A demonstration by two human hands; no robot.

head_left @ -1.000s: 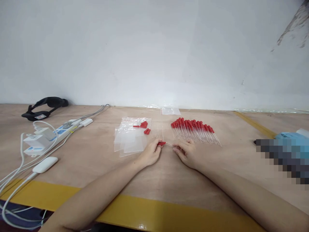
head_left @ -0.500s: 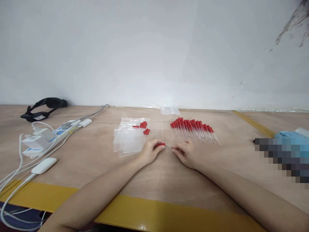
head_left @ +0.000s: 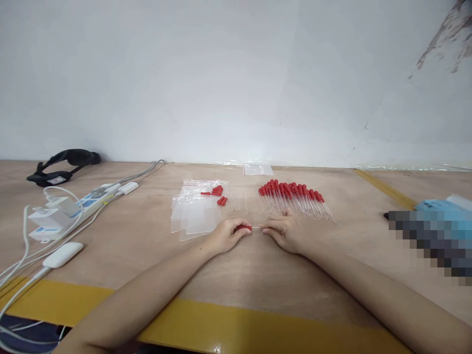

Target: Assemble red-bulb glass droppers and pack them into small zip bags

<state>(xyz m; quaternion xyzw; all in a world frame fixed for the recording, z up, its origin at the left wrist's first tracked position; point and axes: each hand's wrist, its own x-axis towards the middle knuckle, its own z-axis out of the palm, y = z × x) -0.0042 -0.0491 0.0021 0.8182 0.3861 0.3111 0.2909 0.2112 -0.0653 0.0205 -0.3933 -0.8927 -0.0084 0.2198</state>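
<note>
Between the thumb and fingers of my left hand [head_left: 229, 235] is a red rubber dropper bulb [head_left: 244, 227], lying level just above the table. My right hand [head_left: 285, 233] pinches the thin clear dropper tube [head_left: 255, 228], which runs from the bulb's open end to my fingertips. How far the tube sits inside the bulb is hidden. Beyond my right hand lies a fanned row of droppers [head_left: 295, 191], red bulbs facing the wall. Several loose red bulbs [head_left: 217, 190] rest beyond my left hand, with loose clear tubes [head_left: 236, 200] beside them.
Clear zip bags [head_left: 197, 216] lie under the loose bulbs. Another small bag [head_left: 258, 170] is by the wall. To the left are a power strip [head_left: 88, 206] with white cables and a black headset strap [head_left: 66, 167]. A blue item [head_left: 438, 206] sits far right, partly pixelated.
Both hands stay at the same place with the bulb and tube. The tube has turned nearly level, and less of it shows between my hands. The view has shifted slightly.
</note>
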